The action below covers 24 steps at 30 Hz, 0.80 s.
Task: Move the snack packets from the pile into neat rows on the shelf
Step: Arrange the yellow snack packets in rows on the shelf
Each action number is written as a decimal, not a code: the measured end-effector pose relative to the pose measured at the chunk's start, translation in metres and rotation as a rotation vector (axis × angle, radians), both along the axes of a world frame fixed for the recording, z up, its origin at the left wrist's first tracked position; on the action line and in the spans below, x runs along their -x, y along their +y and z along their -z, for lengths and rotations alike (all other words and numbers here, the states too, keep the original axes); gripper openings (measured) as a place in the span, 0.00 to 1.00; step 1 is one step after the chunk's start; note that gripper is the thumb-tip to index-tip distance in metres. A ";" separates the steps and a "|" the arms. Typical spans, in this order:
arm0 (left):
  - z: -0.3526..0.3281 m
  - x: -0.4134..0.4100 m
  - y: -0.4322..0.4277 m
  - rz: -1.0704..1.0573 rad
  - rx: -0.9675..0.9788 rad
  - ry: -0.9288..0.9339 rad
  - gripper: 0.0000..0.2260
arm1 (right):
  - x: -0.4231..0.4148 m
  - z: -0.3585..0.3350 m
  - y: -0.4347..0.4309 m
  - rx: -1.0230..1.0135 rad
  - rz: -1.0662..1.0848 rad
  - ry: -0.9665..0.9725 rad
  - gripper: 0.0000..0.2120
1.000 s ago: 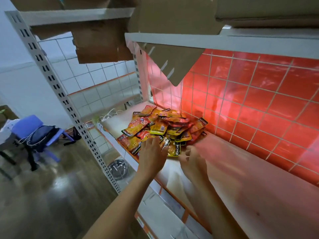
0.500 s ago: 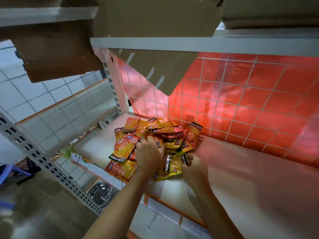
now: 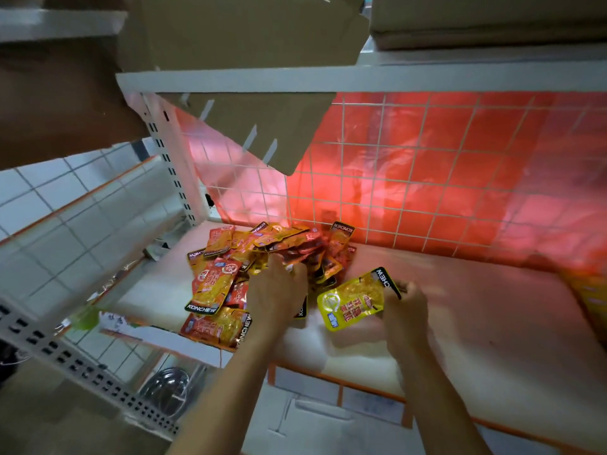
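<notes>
Right now, nearest: steel bowl (image 3: 167, 385), round and shiny, on the level below the shelf board (image 3: 476, 323). Board is a flat, matte, pale slab with an orange front edge.

Right hand (image 3: 405, 310) pinches one yellow packet (image 3: 353, 300) by its black-banded end. It's a flat, glossy foil pouch, rectangular with rounded corners, held tilted just right of the pile (image 3: 262, 254).

Left hand (image 3: 276, 297) is on the pile's near right side, back up, fingers bent down among the packets. Can't tell if they have hold of one.

Pile is orange, red and yellow crinkly foil pouches with black end bands, overlapping at all angles. It sits at the board's left end and reaches back to the wire grid (image 3: 410, 178), a thin white square mesh over shiny red film.

Left of the grid is a white perforated steel upright (image 3: 170, 165). Above, a brown cardboard flap (image 3: 259, 126) hangs down, slotted along its edge.
</notes>
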State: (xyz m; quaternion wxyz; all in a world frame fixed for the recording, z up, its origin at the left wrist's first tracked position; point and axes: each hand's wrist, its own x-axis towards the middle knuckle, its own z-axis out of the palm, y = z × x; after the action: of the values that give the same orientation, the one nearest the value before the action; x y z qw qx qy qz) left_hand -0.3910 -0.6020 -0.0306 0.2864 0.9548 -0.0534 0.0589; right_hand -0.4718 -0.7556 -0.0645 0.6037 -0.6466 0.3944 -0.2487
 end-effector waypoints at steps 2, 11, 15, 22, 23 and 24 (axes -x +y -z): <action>-0.011 0.016 -0.004 0.081 0.244 0.080 0.15 | 0.010 -0.005 -0.002 -0.113 0.041 -0.086 0.15; 0.002 0.051 -0.053 0.249 1.271 0.753 0.13 | 0.073 -0.010 -0.038 -0.419 0.044 -0.356 0.27; 0.007 0.072 -0.087 0.370 1.383 0.891 0.16 | 0.102 -0.013 -0.064 -0.488 0.070 -0.410 0.18; 0.013 0.117 -0.161 0.495 1.246 0.929 0.10 | 0.147 -0.008 -0.118 -0.384 0.181 -0.426 0.17; 0.014 0.126 -0.173 0.508 1.202 0.910 0.08 | 0.155 -0.009 -0.127 -0.357 0.185 -0.418 0.17; 0.015 0.135 -0.184 0.514 1.186 0.912 0.07 | 0.162 -0.009 -0.136 -0.348 0.193 -0.415 0.18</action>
State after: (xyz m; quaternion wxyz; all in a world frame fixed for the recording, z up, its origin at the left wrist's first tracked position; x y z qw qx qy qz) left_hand -0.5258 -0.7858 -0.0454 0.7460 0.5304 -0.1093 -0.3877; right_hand -0.6337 -0.8918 -0.0554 0.7471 -0.4281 0.3586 -0.3607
